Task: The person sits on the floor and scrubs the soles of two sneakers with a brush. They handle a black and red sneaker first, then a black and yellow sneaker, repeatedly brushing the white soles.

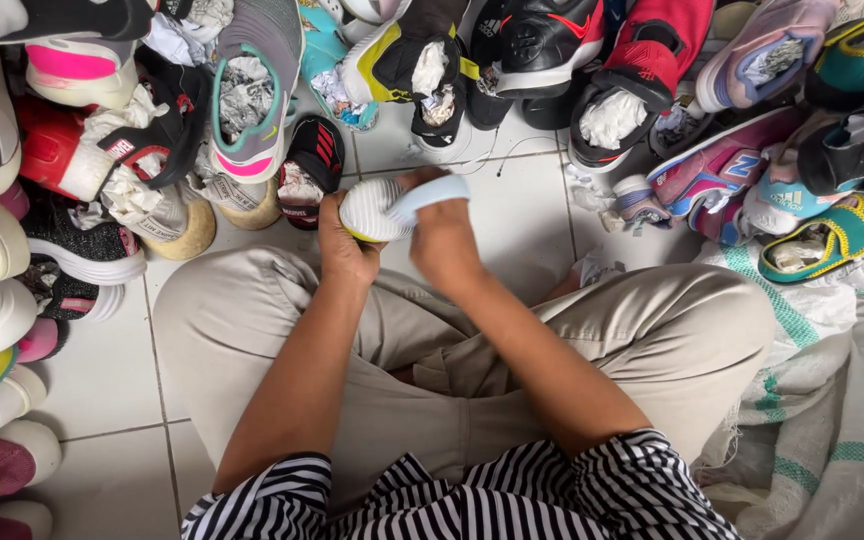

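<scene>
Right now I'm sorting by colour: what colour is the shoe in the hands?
White shoe with pale blue strap, head view.

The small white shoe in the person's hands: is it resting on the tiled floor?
No, the small white shoe is held up above the lap between the left hand and right hand.

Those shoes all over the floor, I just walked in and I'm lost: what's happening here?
A person sits cross-legged on the tiled floor, holding one small white shoe in both hands. The left hand grips it from below; the right hand is at its pale blue part. Piles of shoes, many stuffed with paper, surround them.
</scene>
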